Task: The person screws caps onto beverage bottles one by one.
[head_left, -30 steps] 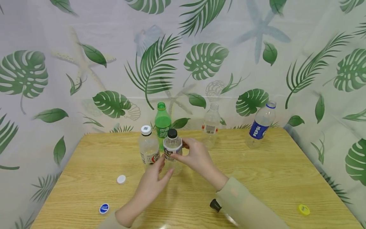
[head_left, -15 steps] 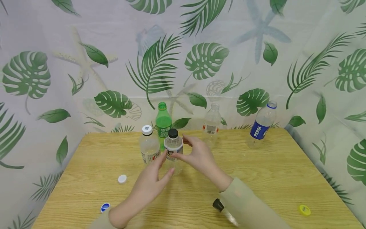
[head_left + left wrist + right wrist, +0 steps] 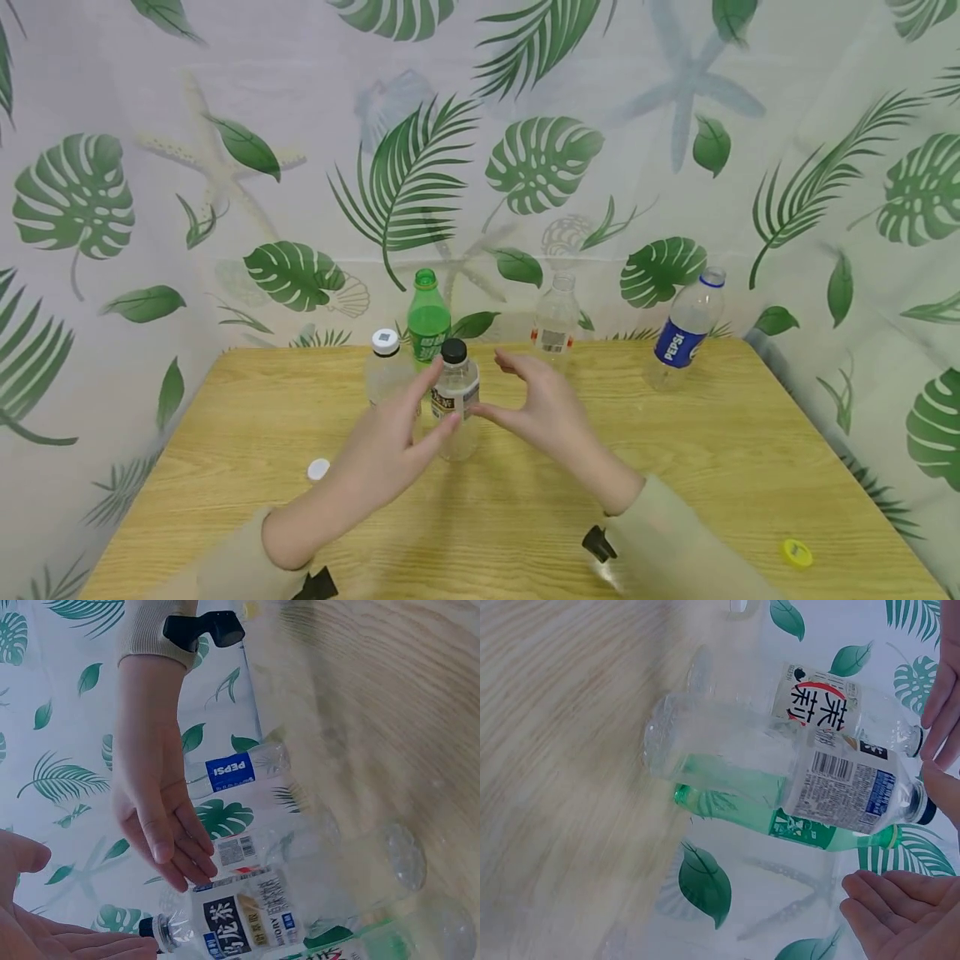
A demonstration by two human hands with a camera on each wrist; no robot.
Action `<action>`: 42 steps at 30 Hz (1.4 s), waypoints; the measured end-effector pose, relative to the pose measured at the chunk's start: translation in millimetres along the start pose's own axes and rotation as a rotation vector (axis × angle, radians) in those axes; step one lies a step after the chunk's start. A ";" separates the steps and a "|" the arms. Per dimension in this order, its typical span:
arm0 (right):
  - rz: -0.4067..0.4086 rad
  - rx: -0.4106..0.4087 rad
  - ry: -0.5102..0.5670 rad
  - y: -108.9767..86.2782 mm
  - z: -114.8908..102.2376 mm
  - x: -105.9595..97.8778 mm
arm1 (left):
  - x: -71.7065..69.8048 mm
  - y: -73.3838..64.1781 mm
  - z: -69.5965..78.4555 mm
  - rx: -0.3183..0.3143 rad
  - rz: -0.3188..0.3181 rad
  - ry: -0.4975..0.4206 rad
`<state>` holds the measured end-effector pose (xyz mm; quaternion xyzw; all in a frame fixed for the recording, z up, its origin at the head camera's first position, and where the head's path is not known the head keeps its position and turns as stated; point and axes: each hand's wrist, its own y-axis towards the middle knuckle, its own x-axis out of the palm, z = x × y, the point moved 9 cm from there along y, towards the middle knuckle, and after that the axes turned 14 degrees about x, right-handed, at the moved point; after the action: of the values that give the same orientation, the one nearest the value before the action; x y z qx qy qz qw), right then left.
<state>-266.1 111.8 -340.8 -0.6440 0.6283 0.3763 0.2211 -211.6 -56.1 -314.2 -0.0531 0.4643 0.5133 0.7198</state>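
A clear plastic bottle [image 3: 455, 400] with a black cap and a white label stands upright on the wooden table between both hands. My left hand [image 3: 382, 442] is at its left with fingers straight, overlapping the bottle's edge in the head view. To its right, my right hand [image 3: 551, 408] has its thumb and fingers spread apart, with a gap to the bottle in the right wrist view. Close behind are a white-capped clear bottle [image 3: 386, 375], partly hidden by the left hand, and a green bottle [image 3: 429, 325] without a cap.
Farther back stand an uncapped clear bottle [image 3: 555, 321] and a clear bottle with a blue Pepsi label [image 3: 678, 342]. A white cap [image 3: 318, 469] lies by the left forearm, a yellow cap [image 3: 797, 552] at the front right. A patterned curtain [image 3: 480, 167] rises behind the table.
The right hand has let go of the black-capped bottle and moved right. The left hand's fingers have risen along its side. The left sleeve now covers the blue cap.
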 end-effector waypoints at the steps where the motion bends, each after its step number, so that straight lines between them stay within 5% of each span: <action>1: -0.001 0.000 -0.002 -0.5 0.5 -2.0 | -3.8 2.2 1.7 0.009 -0.001 -0.002; 9: -0.016 0.007 -0.001 -3.2 8.3 -17.7 | -30.0 21.2 4.7 0.042 0.013 0.011; 27: 0.010 0.042 -0.069 -15.6 35.9 -49.1 | -61.6 51.8 -4.7 0.006 0.044 -0.024; 42: 0.029 0.153 -0.095 -24.7 82.1 -76.7 | -101.2 80.0 -56.6 -0.128 0.158 -0.084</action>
<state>-253.4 226.1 -337.8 -0.5977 0.6531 0.3605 0.2936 -313.6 -119.8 -240.9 -0.0408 0.4029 0.5987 0.6910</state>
